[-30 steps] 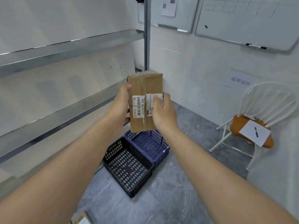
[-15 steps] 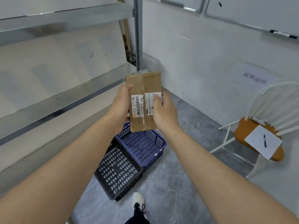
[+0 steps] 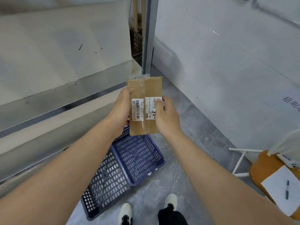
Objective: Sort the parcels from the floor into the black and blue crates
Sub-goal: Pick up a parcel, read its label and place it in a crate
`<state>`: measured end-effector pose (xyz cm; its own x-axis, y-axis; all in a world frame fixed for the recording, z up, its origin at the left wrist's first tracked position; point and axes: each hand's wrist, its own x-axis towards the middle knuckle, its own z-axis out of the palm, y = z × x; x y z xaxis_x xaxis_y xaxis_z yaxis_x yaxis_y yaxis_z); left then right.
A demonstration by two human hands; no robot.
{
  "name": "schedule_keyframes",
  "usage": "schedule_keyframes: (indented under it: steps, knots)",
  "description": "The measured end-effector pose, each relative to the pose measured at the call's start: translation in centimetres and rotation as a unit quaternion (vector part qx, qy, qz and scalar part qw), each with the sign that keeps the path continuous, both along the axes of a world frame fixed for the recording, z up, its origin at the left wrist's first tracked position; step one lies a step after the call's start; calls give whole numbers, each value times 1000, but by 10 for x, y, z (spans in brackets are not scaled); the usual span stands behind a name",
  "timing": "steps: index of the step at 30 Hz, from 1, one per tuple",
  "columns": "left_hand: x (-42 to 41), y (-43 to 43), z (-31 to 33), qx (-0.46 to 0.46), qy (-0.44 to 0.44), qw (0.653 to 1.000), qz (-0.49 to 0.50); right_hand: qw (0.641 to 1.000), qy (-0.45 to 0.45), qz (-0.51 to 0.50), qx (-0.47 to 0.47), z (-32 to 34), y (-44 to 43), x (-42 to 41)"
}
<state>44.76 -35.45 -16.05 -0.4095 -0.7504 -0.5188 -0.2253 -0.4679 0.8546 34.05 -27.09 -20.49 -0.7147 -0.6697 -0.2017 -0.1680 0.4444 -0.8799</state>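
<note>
A brown cardboard parcel (image 3: 149, 88) with tape and two white barcode labels is held upright in the air in front of me. My left hand (image 3: 121, 108) grips its left edge, thumb on the front. My right hand (image 3: 165, 117) grips its right edge, thumb over the right label. Directly below the parcel on the grey floor lies the blue crate (image 3: 138, 158), with nothing visible inside. The black crate (image 3: 105, 185) sits against its left side, partly hidden by my left forearm.
A metal shelving unit (image 3: 53, 108) runs along the left, its upright post (image 3: 148, 38) behind the parcel. At the right stands a white chair (image 3: 263, 166) with an orange seat, paper and a pen. My white shoes (image 3: 126, 211) stand just before the crates.
The view has tilted down and I have stepped nearer the crates, so they and my feet now show larger. Both hands keep the same hold on the parcel.
</note>
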Motion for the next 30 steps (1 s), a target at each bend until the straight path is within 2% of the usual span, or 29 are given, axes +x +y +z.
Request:
schedule_keyframes:
  steps: [10, 13, 18, 23, 30]
  knots:
    - [-83, -64, -82, 8, -55, 986, 157, 992, 2, 127, 4, -90, -105, -93]
    - [-92, -68, -119, 42, -66, 972, 220, 987, -9, 158, 34, -122, -118, -101]
    - [-95, -80, -176, 47, -94, 966, 238, 972, -37, 214, 91, -179, -130, -116]
    - [-86, -94, -270, 57, -108, 960, 251, 964, -56, 228, 124, -256, -146, -110]
    - [-77, -105, -460, 102, -158, 943, 274, 952, -79, 245, 168, -414, -158, -104]
